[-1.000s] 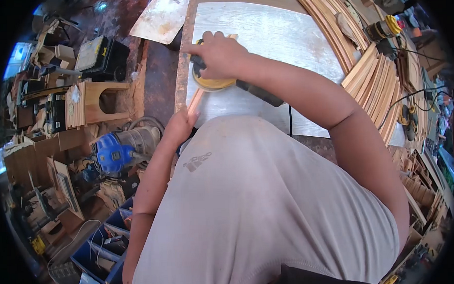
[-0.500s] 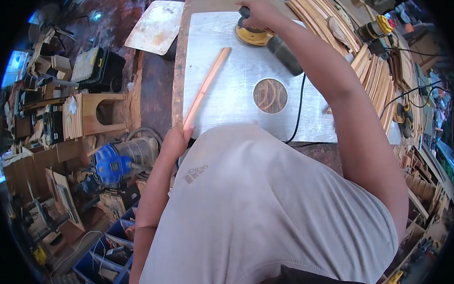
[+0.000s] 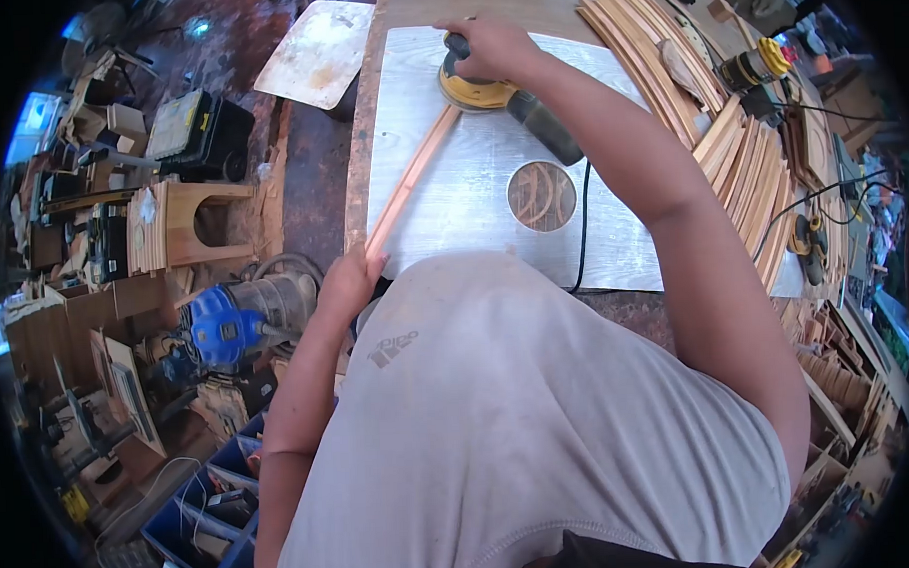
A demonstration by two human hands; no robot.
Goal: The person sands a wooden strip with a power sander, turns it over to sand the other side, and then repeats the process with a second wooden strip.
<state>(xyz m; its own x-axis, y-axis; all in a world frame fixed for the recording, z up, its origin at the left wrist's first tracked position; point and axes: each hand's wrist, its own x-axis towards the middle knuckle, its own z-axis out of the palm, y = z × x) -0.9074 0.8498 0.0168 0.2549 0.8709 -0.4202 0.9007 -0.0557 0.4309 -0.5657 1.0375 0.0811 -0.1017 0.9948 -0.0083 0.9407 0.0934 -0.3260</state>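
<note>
My left hand [image 3: 350, 283] is closed around the near end of a thin wooden strip [image 3: 411, 180], which slants away over a pale wood-grain board [image 3: 472, 203]. My right hand [image 3: 491, 50] grips the top of a yellow and black orbital sander [image 3: 476, 91]. The sander's pad covers the far end of the strip. From the sander a dark dust canister [image 3: 545, 127] sticks out toward the right, and a black cord [image 3: 584, 219] runs down across the board. A round hole [image 3: 542, 196] in the board shows curved marks beneath it.
Curved wooden strips [image 3: 657, 67] are stacked at the right, beside another yellow power tool [image 3: 754, 65]. A blue and grey vacuum [image 3: 221, 322] stands at the left, near a wooden stool [image 3: 197, 223]. A blue divided crate [image 3: 198, 523] sits at lower left.
My right hand has brought the sander left and slightly toward me, onto the far end of the strip. My left hand and the strip stay nearly where they were.
</note>
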